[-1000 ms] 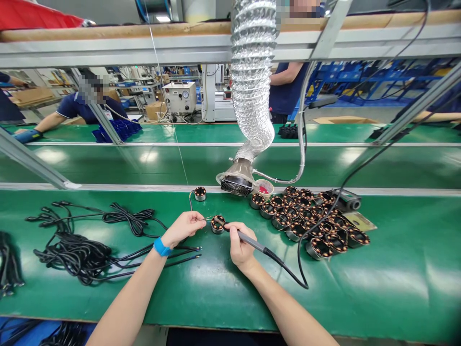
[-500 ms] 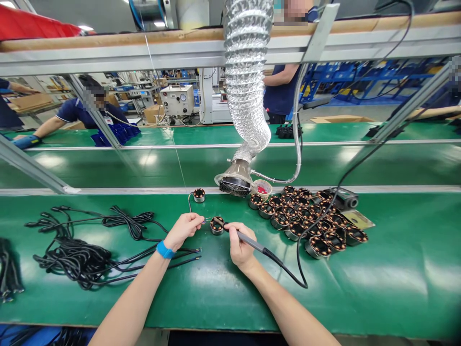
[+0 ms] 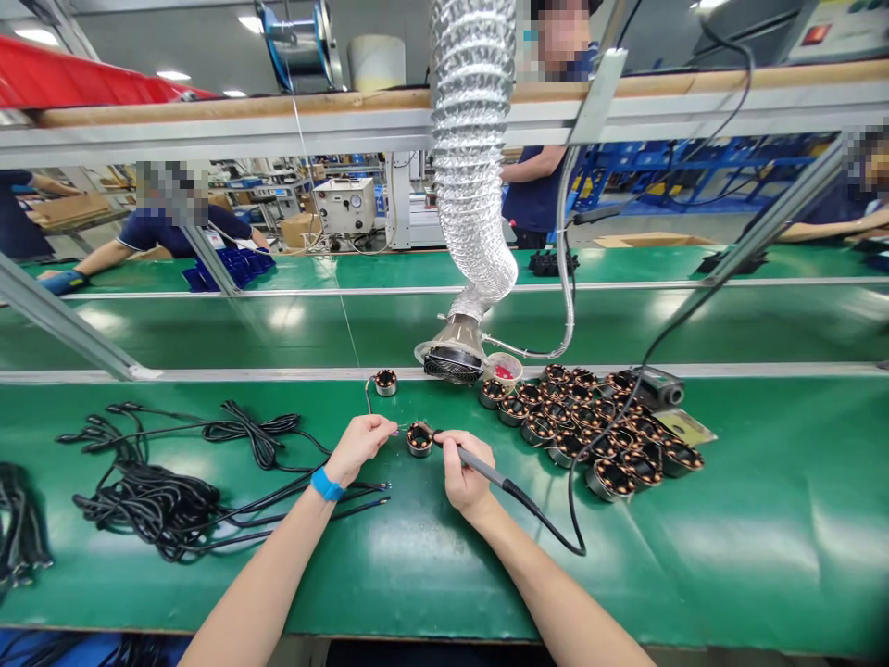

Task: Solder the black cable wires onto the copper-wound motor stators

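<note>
My left hand (image 3: pixel 362 445), with a blue band on the wrist, pinches thin wires just left of a round copper-wound stator (image 3: pixel 419 439). In my right hand (image 3: pixel 468 471) is a grey soldering iron (image 3: pixel 484 468), its tip end at the right edge of that stator. A black cord runs from the iron's back end. Another stator (image 3: pixel 385 382) sits farther back with a short lead at its left. The wire ends between my left fingers are too small to make out clearly.
Several stators (image 3: pixel 556 417) are grouped at the right beside a small dish (image 3: pixel 503 369). A fume duct (image 3: pixel 472 167) hangs behind my hands. Black cables (image 3: pixel 149 500) lie at the left on the green table (image 3: pixel 444 584). People work beyond the frame rail.
The camera view has tilted up slightly. The iron's tip has shifted from over the stator to its right edge. My left hand keeps its pinch near the stator.
</note>
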Motion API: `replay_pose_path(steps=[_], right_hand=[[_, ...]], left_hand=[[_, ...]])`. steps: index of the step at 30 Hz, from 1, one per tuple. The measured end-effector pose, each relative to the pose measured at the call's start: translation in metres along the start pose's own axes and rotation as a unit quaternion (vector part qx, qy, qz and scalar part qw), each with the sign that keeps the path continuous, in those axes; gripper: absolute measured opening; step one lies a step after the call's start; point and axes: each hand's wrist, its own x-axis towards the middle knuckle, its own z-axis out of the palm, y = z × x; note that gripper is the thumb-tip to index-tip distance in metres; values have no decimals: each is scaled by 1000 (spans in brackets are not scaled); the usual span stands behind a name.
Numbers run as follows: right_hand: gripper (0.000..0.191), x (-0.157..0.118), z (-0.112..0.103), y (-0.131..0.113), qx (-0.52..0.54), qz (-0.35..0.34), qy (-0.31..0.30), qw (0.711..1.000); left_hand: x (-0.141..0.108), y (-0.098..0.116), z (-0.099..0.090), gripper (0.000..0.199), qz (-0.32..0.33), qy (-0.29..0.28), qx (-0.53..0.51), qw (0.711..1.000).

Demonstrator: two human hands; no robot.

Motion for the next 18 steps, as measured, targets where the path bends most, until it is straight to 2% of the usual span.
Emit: replay_pose_path(steps=[7,12,15,18], right_hand=[[19,-3,1,7,-25,-15,-18,999],[19,3,-4,0,-31,-39,-15,999],[16,13,-16,-11,-43,-80,-13,996],[18,21,-39,-22,-86,-150,-19,985]], left_hand=[[4,-5,0,49,22,5,-17,1000],[1,-4,4,52,19,18,4,1000],[0,-5,6,53,17,11,5,1000],[0,-6,7,53,25,12,8,1000]])
